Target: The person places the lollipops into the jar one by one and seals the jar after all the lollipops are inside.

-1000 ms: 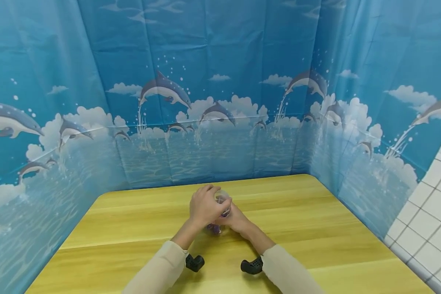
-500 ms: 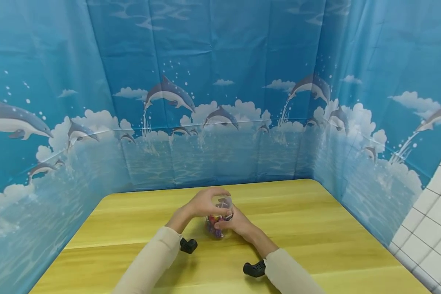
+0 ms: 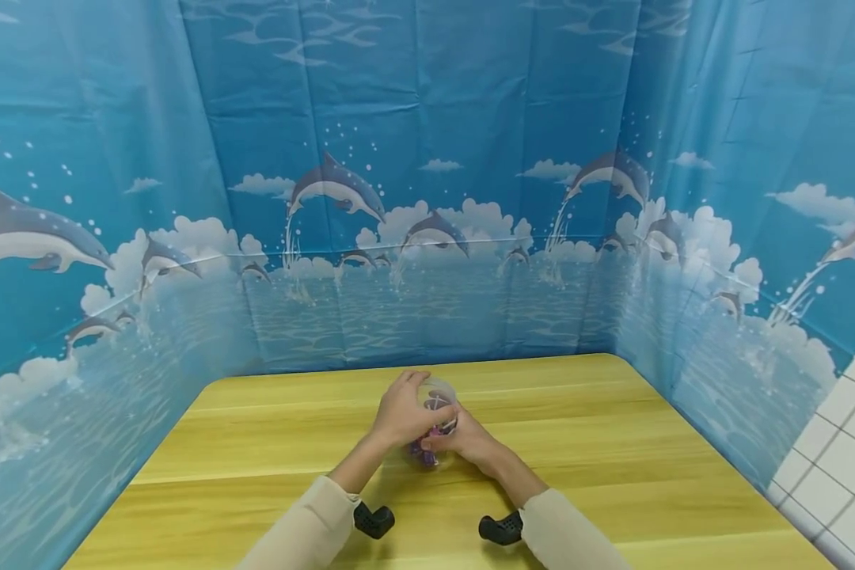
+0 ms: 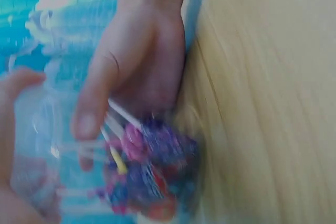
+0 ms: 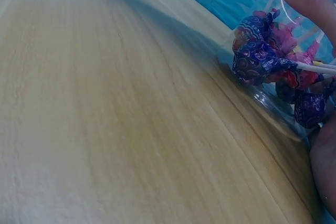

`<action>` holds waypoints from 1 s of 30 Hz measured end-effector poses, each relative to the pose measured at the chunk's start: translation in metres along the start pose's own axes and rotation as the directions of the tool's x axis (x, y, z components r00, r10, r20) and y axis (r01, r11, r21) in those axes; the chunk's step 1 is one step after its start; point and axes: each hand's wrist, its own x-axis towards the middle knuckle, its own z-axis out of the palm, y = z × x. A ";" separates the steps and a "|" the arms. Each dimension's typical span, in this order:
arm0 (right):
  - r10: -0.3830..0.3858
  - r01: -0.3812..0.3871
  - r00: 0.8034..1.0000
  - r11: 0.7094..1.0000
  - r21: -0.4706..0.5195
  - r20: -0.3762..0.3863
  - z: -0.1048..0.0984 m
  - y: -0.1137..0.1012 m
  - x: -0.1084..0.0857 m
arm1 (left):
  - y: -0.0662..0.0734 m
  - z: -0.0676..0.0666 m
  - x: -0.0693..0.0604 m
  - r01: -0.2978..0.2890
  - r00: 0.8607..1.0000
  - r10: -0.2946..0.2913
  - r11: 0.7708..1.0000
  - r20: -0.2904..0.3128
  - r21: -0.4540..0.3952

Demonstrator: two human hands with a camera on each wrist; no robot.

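Observation:
A clear jar (image 3: 442,393) of wrapped lollipops stands on the table between the two hands. My left hand (image 3: 402,412) curls its fingers and thumb round the jar's upper end. Lower down, my right hand (image 3: 470,437) grips the jar's side. In the left wrist view the lollipops (image 4: 152,150), purple, pink and red with white sticks, are blurred. The right wrist view shows lollipops (image 5: 257,59) through the jar wall, near its bottom. Whether the jar's top is a separate lid cannot be told, as the left hand covers much of it.
The yellow wood-grain table (image 3: 278,443) extends around the hands. Blue dolphin-print curtains (image 3: 427,309) hang behind it and at both sides. A black wrist device (image 3: 374,521) sits under the left sleeve, and another (image 3: 500,529) under the right. White tiles (image 3: 834,443) show at the right.
My left hand turned about the jar's top, its wrist swinging out left and then back in. My right hand kept its grip on the jar. The head view shifted slightly.

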 end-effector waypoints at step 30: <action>0.003 -0.003 1.000 1.000 0.020 -0.002 -0.001 0.003 0.005 | -0.007 -0.006 0.006 -0.006 0.998 0.009 0.998 0.057 -0.061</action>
